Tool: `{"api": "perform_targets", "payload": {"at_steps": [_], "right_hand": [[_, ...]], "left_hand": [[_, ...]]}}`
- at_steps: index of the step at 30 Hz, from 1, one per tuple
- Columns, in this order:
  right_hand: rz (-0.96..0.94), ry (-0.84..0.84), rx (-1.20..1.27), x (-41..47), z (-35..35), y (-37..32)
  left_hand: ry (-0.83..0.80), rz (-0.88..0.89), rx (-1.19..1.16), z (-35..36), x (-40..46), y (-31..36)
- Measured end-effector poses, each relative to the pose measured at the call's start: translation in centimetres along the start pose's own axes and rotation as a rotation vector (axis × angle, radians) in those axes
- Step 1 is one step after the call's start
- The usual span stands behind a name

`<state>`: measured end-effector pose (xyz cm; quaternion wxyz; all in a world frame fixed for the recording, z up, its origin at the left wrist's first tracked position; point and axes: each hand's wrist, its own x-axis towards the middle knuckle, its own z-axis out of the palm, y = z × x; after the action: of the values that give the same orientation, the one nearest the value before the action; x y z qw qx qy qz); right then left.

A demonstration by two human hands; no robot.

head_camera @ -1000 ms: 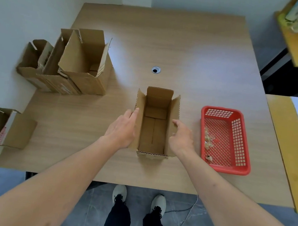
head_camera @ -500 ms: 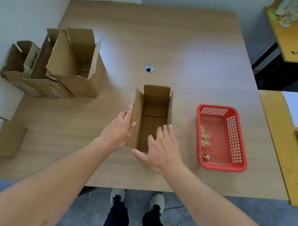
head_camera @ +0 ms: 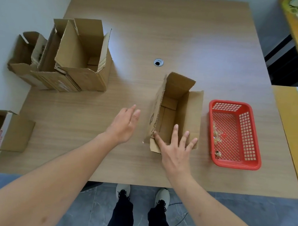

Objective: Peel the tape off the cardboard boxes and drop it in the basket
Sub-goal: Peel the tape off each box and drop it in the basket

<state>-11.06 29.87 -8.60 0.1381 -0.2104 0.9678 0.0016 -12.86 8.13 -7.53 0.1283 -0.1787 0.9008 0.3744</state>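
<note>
right hand (head_camera: 175, 152) fingers spread on open cardboard box (head_camera: 177, 112) mid-table | left hand (head_camera: 125, 125) open, apart | red basket (head_camera: 248, 164) holds tape scraps (head_camera: 217, 135) | likely left: taped box (head_camera: 6, 132) far left

I see even, bright daylight, with a pale sheen across the far table (head_camera: 198, 32) and around its cable hole (head_camera: 158, 62). Shadows are soft: a faint one lies right of the stacked boxes (head_camera: 80, 57). Wide-angle distortion bows the table's edges and stretches my forearms at the lower corners. My left hand (head_camera: 125, 124) shows slight motion blur; the centre is sharp.
</note>
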Motion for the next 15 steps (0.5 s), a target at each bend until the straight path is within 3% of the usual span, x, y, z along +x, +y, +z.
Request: {"api": "perform_targets", "payload": {"at_steps": [2, 6, 8, 11, 15], "right_hand": [[-0.031, 0.068, 0.219, 0.6, -0.3, 0.5], [-0.156, 0.279, 0.919, 1.9, -0.4, 0.2], [-0.157, 0.357, 1.138, 2.4, 0.0, -0.3], [0.011, 0.361, 1.449, 2.8, 0.5, -1.5], [0.427, 0.238, 1.901, 3.2, 0.6, -3.3]], "left_hand": [[0.118, -0.018, -0.083, -0.9, -0.1, -0.4], [0.194, -0.087, -0.066, -2.0, 0.2, -1.2], [0.259, -0.129, -0.239, -2.6, 0.5, -1.4], [0.297, -0.093, -0.553, -3.4, 0.7, -1.1], [0.244, 0.217, -0.322, -3.0, 0.3, -0.3]]}}
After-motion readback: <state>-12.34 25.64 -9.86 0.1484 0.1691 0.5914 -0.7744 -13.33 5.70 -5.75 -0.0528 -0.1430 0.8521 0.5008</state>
